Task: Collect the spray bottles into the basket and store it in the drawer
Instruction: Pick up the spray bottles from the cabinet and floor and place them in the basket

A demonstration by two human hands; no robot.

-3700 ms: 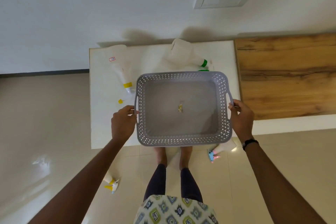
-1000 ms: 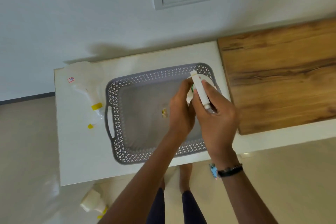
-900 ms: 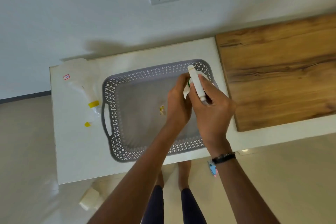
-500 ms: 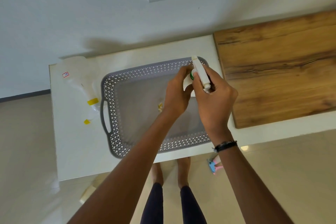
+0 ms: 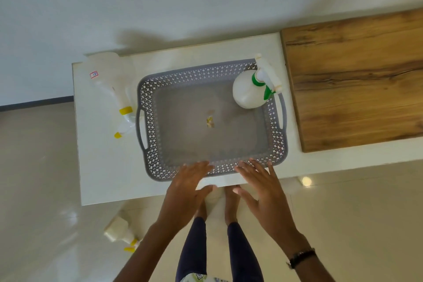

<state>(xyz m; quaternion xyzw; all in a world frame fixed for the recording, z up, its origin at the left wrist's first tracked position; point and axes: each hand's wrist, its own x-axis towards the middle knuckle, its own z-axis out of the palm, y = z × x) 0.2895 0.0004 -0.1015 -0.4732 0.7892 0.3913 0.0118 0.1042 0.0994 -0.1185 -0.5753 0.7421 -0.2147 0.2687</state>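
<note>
A: Edges first. We see the grey basket (image 5: 211, 162) on the white worktop (image 5: 107, 167), its near rim close to the worktop's front edge, only a narrow bare strip in between. Right handle sits just beside the wooden board (image 5: 352, 80).

B: Room to move?

A: Left of the basket we've got a bare patch of worktop toward the near left corner. Far left is taken: a clear spray bottle with yellow collar (image 5: 114, 89) lies on its side, nozzle end right by the basket's left handle.

B: Task things inside?

A: One. White spray bottle with green trigger (image 5: 248, 91) stands in the basket's far right corner, head leaning over the rim. Rest of the basket floor is free except a small yellowish scrap (image 5: 209, 121) mid-floor.

B: Hands?

A: Left hand (image 5: 190, 186) and right hand (image 5: 263, 186) both spread flat, fingers apart, gripping nothing. Fingertips overlap the basket's near rim; we can't tell if they touch it.

B: Floor?

A: Another bottle with yellow trigger (image 5: 120, 233) lies on the floor (image 5: 41, 213) below the worktop's left front corner.
</note>
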